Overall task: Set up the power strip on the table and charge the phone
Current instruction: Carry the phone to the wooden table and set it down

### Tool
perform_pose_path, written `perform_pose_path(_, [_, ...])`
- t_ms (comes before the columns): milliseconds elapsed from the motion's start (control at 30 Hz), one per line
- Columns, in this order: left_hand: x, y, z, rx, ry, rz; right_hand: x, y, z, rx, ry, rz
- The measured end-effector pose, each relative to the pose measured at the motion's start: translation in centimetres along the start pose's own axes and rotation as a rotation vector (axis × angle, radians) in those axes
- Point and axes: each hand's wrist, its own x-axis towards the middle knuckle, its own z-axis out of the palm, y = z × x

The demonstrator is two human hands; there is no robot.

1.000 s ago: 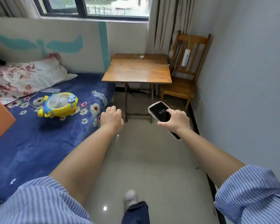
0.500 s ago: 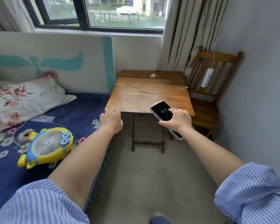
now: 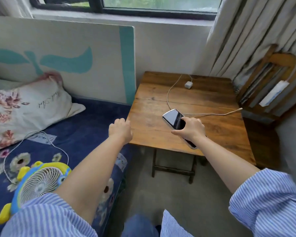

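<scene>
A: Where's the power strip (image 3: 273, 93)?

B: Not on the worktop (image 3: 217, 127). It hangs white and long against the back of the wooden chair (image 3: 280, 60) at the right, its long axis slanting down and to the left, its cord running up over the chair's top rail.

A: And the phone (image 3: 173, 117)?

B: In the right hand (image 3: 190, 128), low over the middle of the worktop, screen up. The grip is clamped on it from above, thumb on the near side, fingers over the far edge. Its long axis runs from far-left to near-right. I can't tell whether its underside touches the wood.

A: The charger?

B: A white plug block (image 3: 188, 85) sits near the far edge of the worktop. Its cable (image 3: 212, 114) loops forward, passes just beyond the phone and ends at the right edge, pointing toward the chair.

A: The other hand?

B: The left hand (image 3: 120, 128) is at the worktop's left edge, fingers loosely curled, holding nothing.

A: So which hand fetches the strip?

B: I'd judge the right: the strip lies further right and beyond it, well apart from the left hand. But its grip is full, so the phone would need setting down first.
</scene>
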Motion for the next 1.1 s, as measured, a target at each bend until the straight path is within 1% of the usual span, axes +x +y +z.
perform_pose_path(133, [6.3,-2.3,1.6,-0.025,-0.067,0.002,5.9,-2.2,3.1,-0.012,-0.072,0.007])
perform_pose_path(300, [13.4,-4.9,4.8,-0.072,-0.184,0.050,11.9,-4.3,7.8,-0.040,-0.131,0.099])
perform_pose_path(467, [17.5,-6.3,9.2,-0.126,-0.339,0.082,16.1,-6.3,12.9,-0.081,-0.196,0.153])
perform_pose_path(600, [19.1,-6.5,12.4,-0.178,-0.435,0.102,18.8,-7.4,17.2,-0.083,-0.224,0.165])
perform_pose_path(700, [20.0,-6.5,14.9,-0.254,-0.430,0.113,21.0,-8.0,19.6,-0.076,-0.206,0.133])
perform_pose_path(867, [21.1,-6.9,19.0,-0.210,-0.394,0.276,24.6,-8.8,23.2,-0.056,-0.156,0.079])
perform_pose_path(967, [20.5,-7.1,20.6,-0.230,-0.374,0.297,25.5,-9.0,24.8,-0.054,-0.148,0.051])
perform_pose_path(1100, [20.4,-7.4,21.1,-0.267,-0.360,0.314,25.8,-9.0,25.9,-0.072,-0.127,0.026])
